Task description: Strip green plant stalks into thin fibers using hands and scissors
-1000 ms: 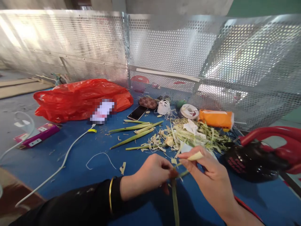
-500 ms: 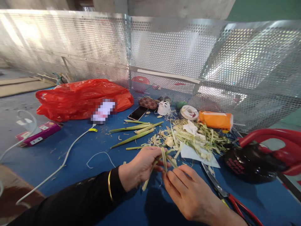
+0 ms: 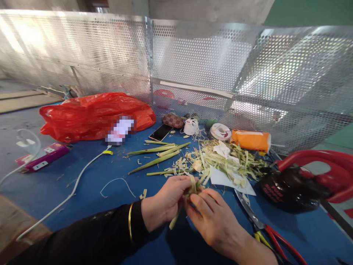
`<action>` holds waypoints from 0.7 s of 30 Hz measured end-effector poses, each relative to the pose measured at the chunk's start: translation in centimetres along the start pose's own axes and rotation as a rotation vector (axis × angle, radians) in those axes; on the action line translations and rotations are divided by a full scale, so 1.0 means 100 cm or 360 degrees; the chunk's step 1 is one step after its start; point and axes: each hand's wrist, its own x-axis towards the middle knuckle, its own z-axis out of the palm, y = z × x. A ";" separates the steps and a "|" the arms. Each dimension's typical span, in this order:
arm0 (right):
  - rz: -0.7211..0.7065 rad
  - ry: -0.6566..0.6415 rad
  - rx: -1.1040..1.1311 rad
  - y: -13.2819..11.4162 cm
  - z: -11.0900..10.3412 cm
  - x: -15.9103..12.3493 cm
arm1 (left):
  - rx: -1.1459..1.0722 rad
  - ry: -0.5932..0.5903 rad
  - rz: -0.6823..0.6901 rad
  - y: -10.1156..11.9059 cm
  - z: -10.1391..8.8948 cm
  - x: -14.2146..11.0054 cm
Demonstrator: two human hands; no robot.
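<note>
A pale green leaf strip (image 3: pixel 193 184) is looped between my two hands, low in the middle of the view. My left hand (image 3: pixel 164 198) pinches it from the left, thumb on top. From the right, my right hand (image 3: pixel 215 219) presses its closed fingers against the same strip. One strip end (image 3: pixel 173 222) hangs down below my left hand. The fingertips and the inner folds are partly hidden. Just beyond lie several long green leaves (image 3: pixel 158 162) and a heap of leaf scraps (image 3: pixel 228 162) with a white paper (image 3: pixel 220 180) under its near edge.
Scissors (image 3: pixel 256 219) with red handles lie right of my right hand. Behind are a dark phone (image 3: pixel 160 132), a tape roll (image 3: pixel 220 131) and an orange packet (image 3: pixel 250 140). A red plastic bag (image 3: pixel 96 114) and white cable (image 3: pixel 79 176) are left; a black pouch (image 3: pixel 292 191) is right.
My right hand has moved slightly left and up, closer to my left hand. The leaf strip's loop between them now looks smaller and tighter.
</note>
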 end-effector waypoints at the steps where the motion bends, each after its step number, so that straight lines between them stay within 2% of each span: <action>1: 0.0005 -0.0016 -0.0011 -0.001 0.004 -0.001 | 0.0015 0.0006 0.0022 -0.003 0.000 0.000; 5: 0.0049 0.0039 0.0052 -0.004 0.009 -0.002 | 0.0090 -0.0027 0.0038 -0.009 -0.003 0.003; 9: 0.0334 0.0253 0.0327 0.001 -0.003 0.002 | 0.0153 -0.0010 0.0076 -0.007 -0.003 0.003; 12: 0.0755 0.0361 0.0578 0.009 -0.010 0.003 | 0.0205 -0.0029 0.0071 -0.003 0.000 0.000; 14: 0.1154 0.0323 0.0795 0.014 -0.010 0.003 | 0.0254 -0.0040 0.0059 -0.001 0.001 -0.002; 18: 0.1920 0.0235 0.1531 0.021 -0.005 0.004 | 0.0283 -0.0019 0.0114 0.001 0.001 -0.002; 21: 0.2183 0.0261 0.2024 0.020 -0.002 0.008 | 0.0278 -0.0011 0.0127 0.001 -0.001 -0.001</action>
